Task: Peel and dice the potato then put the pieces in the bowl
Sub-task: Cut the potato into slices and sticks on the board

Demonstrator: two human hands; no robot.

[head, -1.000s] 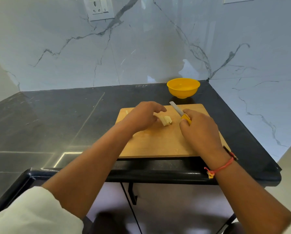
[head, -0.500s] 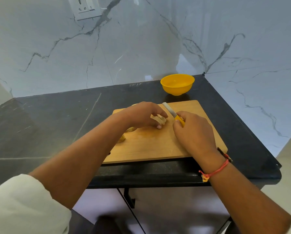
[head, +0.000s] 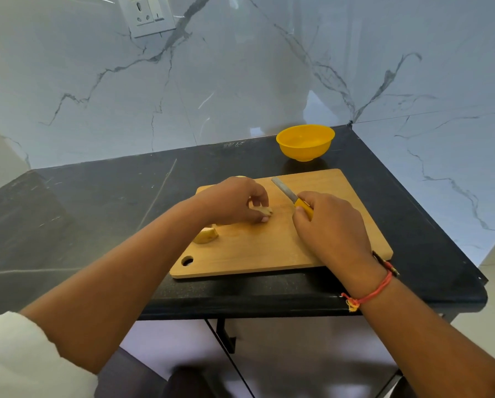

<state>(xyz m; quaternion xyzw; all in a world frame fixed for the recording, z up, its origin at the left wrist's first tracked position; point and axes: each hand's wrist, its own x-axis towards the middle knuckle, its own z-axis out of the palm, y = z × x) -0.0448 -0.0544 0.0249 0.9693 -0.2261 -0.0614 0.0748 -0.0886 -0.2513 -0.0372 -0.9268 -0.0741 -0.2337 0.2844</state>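
On the wooden cutting board (head: pixel 335 242) my left hand (head: pixel 235 201) curls its fingers round pale cut potato pieces (head: pixel 263 211), mostly hidden under the palm. A larger peeled potato chunk (head: pixel 206 235) lies on the board just below my left wrist. My right hand (head: pixel 331 225) grips a knife (head: pixel 290 193) by its yellow handle, blade pointing up-left above the board, to the right of the pieces. The yellow bowl (head: pixel 305 142) stands behind the board and looks empty.
The board sits near the front right of a black stone counter (head: pixel 97 202), whose front edge runs just below the board. Marble walls close in behind and to the right. A wall socket (head: pixel 147 15) is high on the back wall.
My left hand has slid slightly towards me over the potato pieces, covering more of them. The knife hand has barely moved. The camera tilted, showing more of the board's near edge.
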